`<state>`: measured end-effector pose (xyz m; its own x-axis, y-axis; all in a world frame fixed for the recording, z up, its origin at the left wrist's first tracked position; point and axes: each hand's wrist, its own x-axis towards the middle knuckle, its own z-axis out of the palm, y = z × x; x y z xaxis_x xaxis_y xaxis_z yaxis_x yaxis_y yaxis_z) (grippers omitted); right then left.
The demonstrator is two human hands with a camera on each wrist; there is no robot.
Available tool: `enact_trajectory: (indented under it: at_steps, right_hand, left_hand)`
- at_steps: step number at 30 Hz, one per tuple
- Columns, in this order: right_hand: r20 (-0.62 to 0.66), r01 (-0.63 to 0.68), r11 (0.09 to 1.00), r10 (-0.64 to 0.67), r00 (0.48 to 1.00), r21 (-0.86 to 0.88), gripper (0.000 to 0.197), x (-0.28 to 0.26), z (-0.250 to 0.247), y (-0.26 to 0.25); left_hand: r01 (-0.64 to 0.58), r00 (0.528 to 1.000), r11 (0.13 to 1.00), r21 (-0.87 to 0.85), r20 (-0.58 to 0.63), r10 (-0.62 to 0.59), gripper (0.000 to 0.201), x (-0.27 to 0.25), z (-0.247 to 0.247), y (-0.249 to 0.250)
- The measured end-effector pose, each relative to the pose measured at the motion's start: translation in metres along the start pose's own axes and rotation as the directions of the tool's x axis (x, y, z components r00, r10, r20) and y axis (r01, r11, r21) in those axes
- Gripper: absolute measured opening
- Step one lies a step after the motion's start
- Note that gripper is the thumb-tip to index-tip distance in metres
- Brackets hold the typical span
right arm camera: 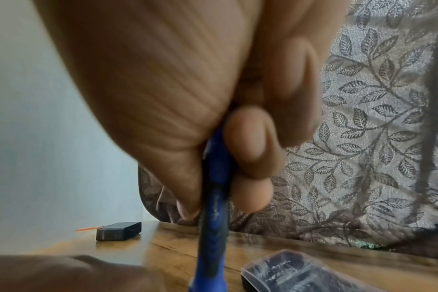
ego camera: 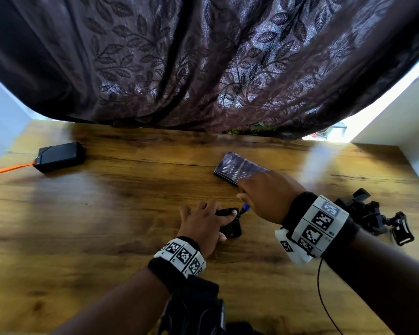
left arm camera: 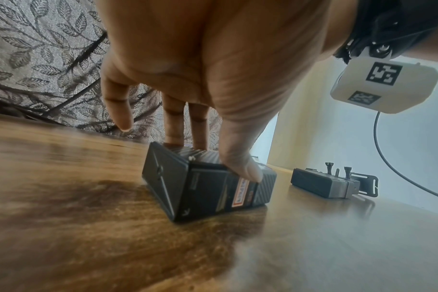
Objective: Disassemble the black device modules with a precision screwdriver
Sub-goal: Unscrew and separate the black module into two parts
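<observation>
A small black device module (ego camera: 231, 228) stands on the wooden table (ego camera: 111, 213) near its front centre. My left hand (ego camera: 217, 218) grips it, fingers on its ribbed top and thumb (left arm camera: 243, 168) against the labelled near face of the module (left arm camera: 205, 189). My right hand (ego camera: 246, 201) pinches a blue precision screwdriver (ego camera: 244, 210) just right of the module, tip pointing down toward it. In the right wrist view the screwdriver (right arm camera: 213, 247) sits between thumb and fingers; its tip is out of frame.
A clear-lidded bit case (ego camera: 237, 169) lies behind my right hand. A second black module with an orange strap (ego camera: 58, 157) sits far left. Black mounting hardware (ego camera: 373, 216) and a black-grey unit (left arm camera: 323, 184) lie right. A leaf-patterned curtain (ego camera: 203, 68) hangs over the table's back edge.
</observation>
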<state>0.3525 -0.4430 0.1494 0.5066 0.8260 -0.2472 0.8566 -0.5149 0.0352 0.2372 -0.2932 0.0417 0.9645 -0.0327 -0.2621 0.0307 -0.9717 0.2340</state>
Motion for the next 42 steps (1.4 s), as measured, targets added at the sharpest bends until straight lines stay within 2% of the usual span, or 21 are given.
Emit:
enact_trajectory:
  at_steps: [3,6,8,11,14,18,20,24,27,30,33,37,42]
  right_hand:
    - [0.016,0.036,0.999,-0.036,0.999,0.010,0.029,-0.002,0.000,-0.001]
    - [0.060,0.056,0.994,-0.062,0.996,0.098,0.039,-0.001,-0.001,-0.002]
    - [0.068,0.052,0.992,-0.060,0.996,0.115,0.034,0.000,-0.003,-0.004]
    - [0.024,0.019,0.997,-0.021,1.000,0.071,0.013,0.002,-0.004,-0.007]
    - [0.037,-0.028,1.000,0.027,0.999,0.015,0.024,0.004,-0.007,-0.006]
    - [0.089,0.012,0.996,-0.020,0.996,0.088,0.036,0.002,-0.007,-0.002]
    - [0.118,0.011,0.990,-0.028,0.993,0.141,0.032,0.000,-0.009,-0.002]
    - [0.087,-0.020,0.982,0.004,0.996,0.188,0.020,0.000,-0.008,-0.001]
    - [0.060,-0.030,0.985,0.020,0.998,0.169,0.009,0.001,-0.006,-0.003]
    - [0.045,-0.040,0.995,0.036,0.998,0.090,0.017,0.003,-0.002,-0.006]
    - [0.067,-0.032,0.999,0.030,0.997,0.021,0.017,0.004,0.000,-0.009]
    - [0.071,0.013,1.000,-0.015,0.997,0.021,0.022,0.001,-0.003,-0.009]
    - [0.092,-0.017,0.999,0.013,0.996,0.044,0.012,0.000,-0.008,-0.011]
  left_hand:
    - [-0.003,1.000,1.000,-0.005,-0.010,0.002,0.065,0.000,0.000,0.000]
    - [-0.003,1.000,1.000,-0.001,-0.007,0.003,0.065,0.000,-0.001,0.000]
    - [-0.002,1.000,1.000,-0.004,-0.010,0.002,0.065,-0.001,-0.001,0.000]
    - [0.000,1.000,1.000,-0.015,-0.012,-0.001,0.065,-0.001,0.001,0.001]
    - [0.001,1.000,1.000,-0.022,-0.010,-0.001,0.066,0.000,0.001,0.000]
    - [-0.005,1.000,1.000,-0.024,-0.010,0.005,0.065,0.000,-0.001,0.000]
    - [-0.006,1.000,1.000,-0.022,-0.014,0.006,0.065,-0.001,-0.001,0.000]
    - [-0.004,1.000,1.000,-0.021,-0.007,0.004,0.065,0.000,0.000,-0.001]
    - [-0.004,1.000,1.000,-0.022,-0.009,0.004,0.065,0.001,0.001,-0.001]
    - [0.001,1.000,1.000,-0.025,-0.009,-0.001,0.065,0.001,0.002,-0.001]
    - [0.001,1.000,1.000,-0.027,-0.013,-0.002,0.066,0.001,0.003,-0.002]
    - [-0.002,1.000,0.999,-0.040,-0.024,0.001,0.067,0.000,0.003,-0.002]
    - [0.002,1.000,0.999,-0.040,-0.030,-0.003,0.067,-0.001,0.004,-0.002]
